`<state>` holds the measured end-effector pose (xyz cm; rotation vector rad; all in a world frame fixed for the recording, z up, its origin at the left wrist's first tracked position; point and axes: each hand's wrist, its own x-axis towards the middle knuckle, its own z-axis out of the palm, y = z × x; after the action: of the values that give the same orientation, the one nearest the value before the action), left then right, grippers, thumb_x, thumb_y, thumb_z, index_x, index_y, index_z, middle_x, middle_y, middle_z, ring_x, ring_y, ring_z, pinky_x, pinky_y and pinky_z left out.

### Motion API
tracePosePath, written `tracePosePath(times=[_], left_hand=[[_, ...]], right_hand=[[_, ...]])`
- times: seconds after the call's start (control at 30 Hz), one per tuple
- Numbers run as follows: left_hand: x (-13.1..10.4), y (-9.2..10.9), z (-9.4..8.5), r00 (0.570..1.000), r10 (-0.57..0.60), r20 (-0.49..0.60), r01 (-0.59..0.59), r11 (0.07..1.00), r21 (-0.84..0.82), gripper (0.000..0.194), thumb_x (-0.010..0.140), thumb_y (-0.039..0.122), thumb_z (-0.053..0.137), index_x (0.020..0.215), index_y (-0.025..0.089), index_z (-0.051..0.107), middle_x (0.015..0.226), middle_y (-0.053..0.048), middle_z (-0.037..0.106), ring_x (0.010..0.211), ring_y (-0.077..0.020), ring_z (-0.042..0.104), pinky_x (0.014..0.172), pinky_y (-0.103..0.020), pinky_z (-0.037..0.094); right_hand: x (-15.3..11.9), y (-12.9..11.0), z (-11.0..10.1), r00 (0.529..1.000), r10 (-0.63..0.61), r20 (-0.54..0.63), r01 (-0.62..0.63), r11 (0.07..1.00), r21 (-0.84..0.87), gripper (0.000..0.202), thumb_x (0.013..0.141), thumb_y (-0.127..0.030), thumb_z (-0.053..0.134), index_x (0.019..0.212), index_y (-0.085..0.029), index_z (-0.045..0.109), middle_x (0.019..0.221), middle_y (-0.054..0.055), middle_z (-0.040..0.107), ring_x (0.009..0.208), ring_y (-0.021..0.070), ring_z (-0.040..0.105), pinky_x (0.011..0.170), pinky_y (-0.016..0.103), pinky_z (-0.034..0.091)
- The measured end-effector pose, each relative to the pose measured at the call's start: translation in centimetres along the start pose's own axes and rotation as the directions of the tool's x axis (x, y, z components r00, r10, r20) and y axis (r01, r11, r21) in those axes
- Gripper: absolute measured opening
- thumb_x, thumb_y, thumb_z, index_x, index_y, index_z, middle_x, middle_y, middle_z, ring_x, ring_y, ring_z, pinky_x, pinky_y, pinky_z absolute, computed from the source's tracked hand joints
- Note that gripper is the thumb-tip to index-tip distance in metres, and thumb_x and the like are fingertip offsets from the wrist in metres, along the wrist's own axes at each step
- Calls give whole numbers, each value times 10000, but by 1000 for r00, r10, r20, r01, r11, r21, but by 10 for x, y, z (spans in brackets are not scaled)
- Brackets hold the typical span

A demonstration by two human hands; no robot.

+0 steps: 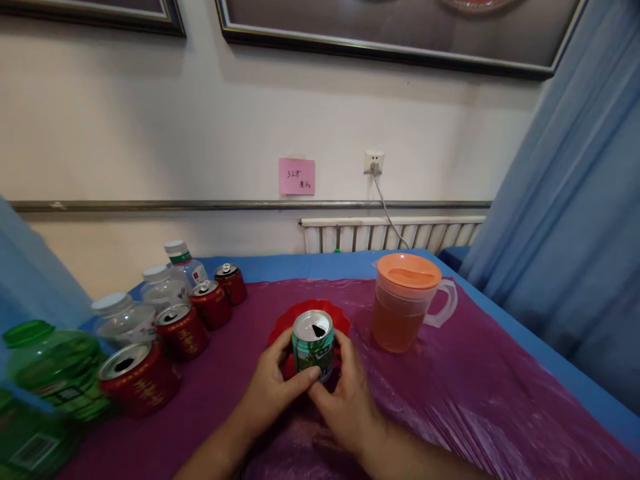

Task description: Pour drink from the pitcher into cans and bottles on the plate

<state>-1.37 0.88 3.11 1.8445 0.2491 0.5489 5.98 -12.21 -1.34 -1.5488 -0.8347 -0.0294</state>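
Through the head camera I have both hands on one green-and-silver drink can (314, 357): my left hand (280, 383) is curled around its left side and my right hand (350, 393) around its right, each opened only to the can's width, with the thumbs close together at its front. The can stands roughly upright, its lid facing up with a dark drinking hole, over the red scalloped dish (303, 308) near the middle of the worktop (310, 265); I can't tell whether its base touches that dish. To the right, toward the worktop's far right corner, I see a clear pitcher (397, 323) of amber liquid, orange lid on, handle pointing to the right edge. Along the left edge runs a row of four red cans (183, 333), with clear white-capped bottles (164, 292) just beyond them and green bottles (57, 370) nearer me. A purple plastic sheet (500, 393) covers most of the surface, leaving blue showing along the far and right edges.
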Motion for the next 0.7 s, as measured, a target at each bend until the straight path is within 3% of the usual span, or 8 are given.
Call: tracePosePath(times=[0.17, 0.27, 0.37, 0.5, 0.6, 0.7], left_hand=[[9, -11, -1, 975, -14, -222, 34, 996, 85, 658, 671, 449, 802, 1231, 149, 631, 1204, -136, 723, 1089, -325, 688, 971, -441, 539], [14, -14, -2, 945, -29, -326, 90, 981, 171, 718, 641, 481, 805, 1245, 142, 615, 1202, -141, 721, 1095, -333, 683, 975, -468, 533], [14, -13, -2, 946, -7, -324, 99, 958, 269, 694, 656, 476, 790, 1254, 168, 615, 1206, -117, 724, 1103, -321, 681, 987, -464, 527], [13, -13, -3, 952, 62, -301, 64, 918, 391, 666, 687, 442, 771, 1288, 206, 609, 1243, -94, 712, 1137, -313, 663, 1013, -458, 501], [14, -18, -2, 952, 71, -296, 80, 879, 470, 633, 695, 472, 764, 1256, 211, 630, 1245, -99, 709, 1148, -328, 644, 1013, -473, 478], [14, -25, -2, 946, 58, -319, 127, 838, 530, 617, 702, 501, 760, 1239, 220, 641, 1228, -103, 714, 1141, -345, 633, 994, -479, 470]], right_hand=[[0, -13, -13, 990, -126, -60, 120, 988, -98, 618, 860, -225, 629, 1438, -240, 408, 1442, 125, 513, 1350, 279, 485, 1112, 502, 436], [2, -32, -44, 989, -149, -15, 147, 985, -85, 554, 891, -242, 614, 1416, -252, 438, 1449, 123, 498, 1351, 285, 478, 1112, 515, 433], [6, -38, -86, 984, -166, -58, 159, 981, -110, 478, 915, -284, 615, 1376, -270, 489, 1455, 121, 485, 1351, 298, 469, 1095, 533, 430], [25, -8, -145, 925, -196, -324, 165, 979, -119, 621, 866, -347, 686, 1424, -273, 423, 1486, 129, 434, 1349, 292, 462, 1071, 521, 420], [49, 25, -180, 836, -123, -534, 46, 987, -155, 811, 774, -442, 774, 1451, -244, 373, 1462, 132, 430, 1346, 278, 458, 1063, 464, 421], [70, 51, -199, 843, 88, -530, -129, 991, -41, 654, 789, -573, 724, 1292, -205, 529, 1294, 109, 574, 1187, 246, 567, 967, 387, 482]])
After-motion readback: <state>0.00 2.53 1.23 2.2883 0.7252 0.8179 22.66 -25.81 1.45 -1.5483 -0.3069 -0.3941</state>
